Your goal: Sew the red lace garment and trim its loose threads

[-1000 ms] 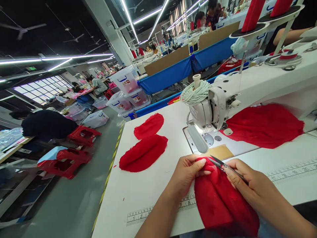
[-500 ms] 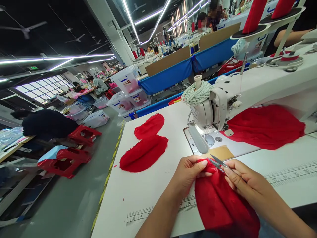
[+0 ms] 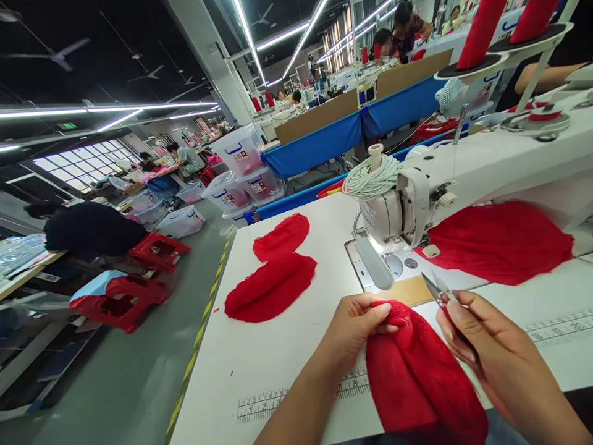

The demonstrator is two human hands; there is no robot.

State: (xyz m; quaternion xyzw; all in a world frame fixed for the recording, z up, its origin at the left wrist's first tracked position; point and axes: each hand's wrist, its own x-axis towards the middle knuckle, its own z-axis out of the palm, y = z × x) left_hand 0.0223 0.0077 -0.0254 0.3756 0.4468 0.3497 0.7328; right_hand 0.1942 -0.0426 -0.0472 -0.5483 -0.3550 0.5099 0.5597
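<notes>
A: In the head view, where is the red cloth (image 3: 407, 386) in hand?
B: It hangs from the left hand (image 3: 352, 324), over the near edge of a white table (image 3: 278, 349), in front of a sewing machine (image 3: 500, 157); thumb and fingers pinch its top edge
A: And the right hand (image 3: 486, 337)?
B: Curled around small metal snips (image 3: 433, 288), blades parted, just beside the cloth, not touching it
A: How would the cloth handle?
B: Probably light, soft and limp, quick to crease or fray; a pinch at the edge, away from the blades, should suit
A: Any containers?
B: Clear plastic boxes (image 3: 238, 150), stacked beyond the table's far left corner; something pinkish shows faintly inside, too unclear to name
</notes>
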